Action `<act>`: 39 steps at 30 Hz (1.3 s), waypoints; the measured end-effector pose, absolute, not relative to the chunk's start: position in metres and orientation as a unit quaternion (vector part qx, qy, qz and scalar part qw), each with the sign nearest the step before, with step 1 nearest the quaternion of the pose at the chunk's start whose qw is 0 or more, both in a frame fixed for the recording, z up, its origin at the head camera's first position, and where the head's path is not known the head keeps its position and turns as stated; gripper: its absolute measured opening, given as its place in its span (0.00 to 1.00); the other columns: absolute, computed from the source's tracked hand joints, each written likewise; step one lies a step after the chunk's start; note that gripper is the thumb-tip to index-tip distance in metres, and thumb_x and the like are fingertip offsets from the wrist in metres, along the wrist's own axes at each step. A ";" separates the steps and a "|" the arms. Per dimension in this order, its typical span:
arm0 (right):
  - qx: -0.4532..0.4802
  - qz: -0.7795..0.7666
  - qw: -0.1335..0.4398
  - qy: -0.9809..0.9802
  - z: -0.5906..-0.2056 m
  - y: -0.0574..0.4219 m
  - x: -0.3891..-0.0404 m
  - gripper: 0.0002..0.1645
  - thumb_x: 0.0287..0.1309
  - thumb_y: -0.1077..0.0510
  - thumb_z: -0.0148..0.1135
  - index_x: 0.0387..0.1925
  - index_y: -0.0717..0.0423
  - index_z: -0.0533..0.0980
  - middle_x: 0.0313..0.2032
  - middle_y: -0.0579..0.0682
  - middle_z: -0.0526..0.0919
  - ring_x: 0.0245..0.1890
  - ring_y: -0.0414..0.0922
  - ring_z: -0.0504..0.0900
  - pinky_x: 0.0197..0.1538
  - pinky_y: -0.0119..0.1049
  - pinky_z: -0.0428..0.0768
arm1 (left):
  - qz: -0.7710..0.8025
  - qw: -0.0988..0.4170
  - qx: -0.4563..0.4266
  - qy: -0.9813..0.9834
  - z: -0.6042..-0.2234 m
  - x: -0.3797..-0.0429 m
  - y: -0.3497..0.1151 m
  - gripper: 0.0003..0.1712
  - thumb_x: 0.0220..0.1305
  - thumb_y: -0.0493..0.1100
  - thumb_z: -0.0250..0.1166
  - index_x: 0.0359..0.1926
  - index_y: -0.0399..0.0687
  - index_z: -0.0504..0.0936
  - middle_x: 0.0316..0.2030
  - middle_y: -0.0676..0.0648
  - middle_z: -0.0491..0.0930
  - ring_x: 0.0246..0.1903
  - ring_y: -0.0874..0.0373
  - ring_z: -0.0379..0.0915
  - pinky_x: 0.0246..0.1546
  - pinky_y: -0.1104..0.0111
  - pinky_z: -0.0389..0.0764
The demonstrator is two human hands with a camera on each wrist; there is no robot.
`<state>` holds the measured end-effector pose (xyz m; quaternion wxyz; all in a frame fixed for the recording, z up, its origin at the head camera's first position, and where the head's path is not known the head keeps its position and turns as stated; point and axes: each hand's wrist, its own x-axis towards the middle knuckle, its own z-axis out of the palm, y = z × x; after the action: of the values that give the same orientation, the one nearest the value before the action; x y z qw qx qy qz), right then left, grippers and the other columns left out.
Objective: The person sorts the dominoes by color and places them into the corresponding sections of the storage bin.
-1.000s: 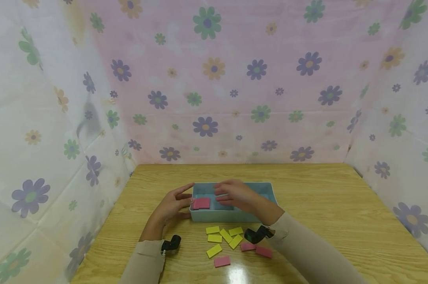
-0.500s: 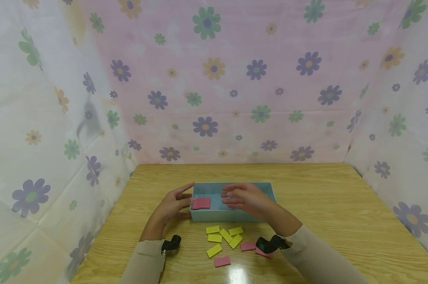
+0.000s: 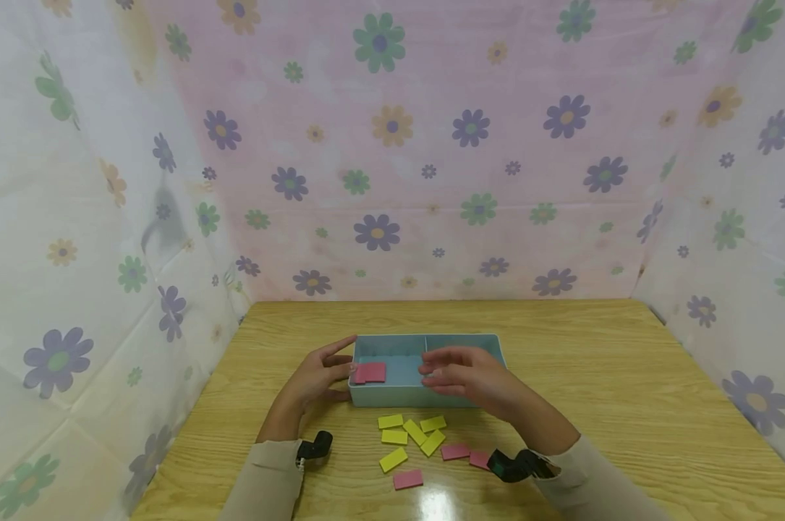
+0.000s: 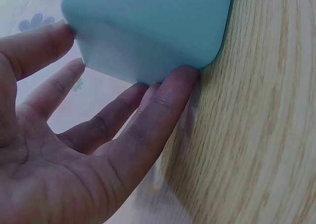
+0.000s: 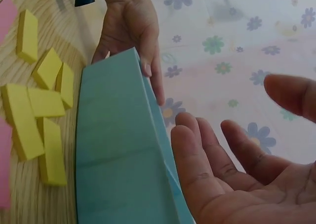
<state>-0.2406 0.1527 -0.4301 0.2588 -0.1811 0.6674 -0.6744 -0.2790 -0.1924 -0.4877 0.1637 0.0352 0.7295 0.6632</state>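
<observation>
A light-blue box [image 3: 392, 396] with a divider [image 3: 426, 345] stands on the table. Pink rectangular blocks [image 3: 374, 373] lie in the left corner of its left compartment. My left hand [image 3: 310, 376] touches the box's left end, and its fingers spread along that wall in the left wrist view, over the box's corner [image 4: 148, 26]. Above the divider and right compartment hovers my right hand [image 3: 473, 376]. Nothing is held in it: the right wrist view has its fingers [image 5: 190, 150] loosely extended and apart from the thumb. The right hand hides part of the right compartment.
Several yellow blocks [image 3: 393, 460] lie scattered on the wooden table [image 3: 581, 362] in front of the box. Nearer and to the right are pink blocks [image 3: 408, 480], one partly covered by the right wrist's black camera [image 3: 512, 467]. Flowered cloth [image 3: 431, 217] encloses the back and sides.
My right hand has drifted right and slightly down, from over the left compartment to the divider, uncovering more of that compartment. The left hand, box and blocks stay put.
</observation>
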 end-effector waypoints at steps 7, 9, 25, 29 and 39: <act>-0.191 -0.668 0.268 0.668 -0.433 0.170 -0.232 0.32 0.77 0.57 0.56 0.74 0.67 0.63 0.67 0.64 0.74 0.68 0.62 0.75 0.69 0.51 0.76 | 0.659 0.162 0.031 0.734 -0.486 -0.279 -0.192 0.35 0.74 0.40 0.65 0.77 0.69 0.68 0.72 0.35 0.68 0.62 0.41 0.77 0.46 0.48 0.88; -0.189 -0.668 0.271 0.667 -0.434 0.174 -0.230 0.31 0.77 0.57 0.56 0.74 0.66 0.64 0.67 0.63 0.74 0.68 0.62 0.75 0.69 0.51 0.76 | 0.658 0.161 0.028 0.735 -0.486 -0.278 -0.191 0.35 0.74 0.41 0.65 0.76 0.70 0.69 0.71 0.35 0.68 0.62 0.41 0.77 0.45 0.49 0.88; -0.212 -0.654 0.290 0.666 -0.452 0.210 -0.218 0.29 0.77 0.58 0.56 0.68 0.76 0.66 0.62 0.67 0.78 0.62 0.59 0.81 0.64 0.50 0.81 | 0.661 0.164 0.029 0.732 -0.487 -0.278 -0.191 0.36 0.73 0.43 0.67 0.77 0.69 0.68 0.71 0.36 0.69 0.61 0.42 0.78 0.45 0.49 0.88; -0.207 -0.636 0.298 0.682 -0.458 0.218 -0.217 0.27 0.77 0.58 0.56 0.66 0.75 0.69 0.60 0.67 0.81 0.59 0.59 0.83 0.60 0.50 0.84 | 0.659 0.161 0.029 0.734 -0.489 -0.278 -0.191 0.36 0.73 0.42 0.66 0.76 0.70 0.68 0.71 0.36 0.69 0.62 0.41 0.77 0.45 0.49 0.88; -0.192 -0.576 0.294 0.738 -0.471 0.236 -0.216 0.25 0.71 0.55 0.65 0.59 0.71 0.78 0.51 0.65 0.86 0.47 0.54 0.89 0.48 0.42 0.88 | 0.662 0.160 0.033 0.732 -0.488 -0.278 -0.191 0.35 0.74 0.41 0.65 0.77 0.69 0.68 0.72 0.36 0.69 0.62 0.41 0.77 0.45 0.48 0.88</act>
<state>-0.2160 0.2355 -0.4714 0.2935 -0.1923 0.7382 -0.5762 -0.2778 -0.1911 -0.4884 0.1595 0.0331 0.7318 0.6617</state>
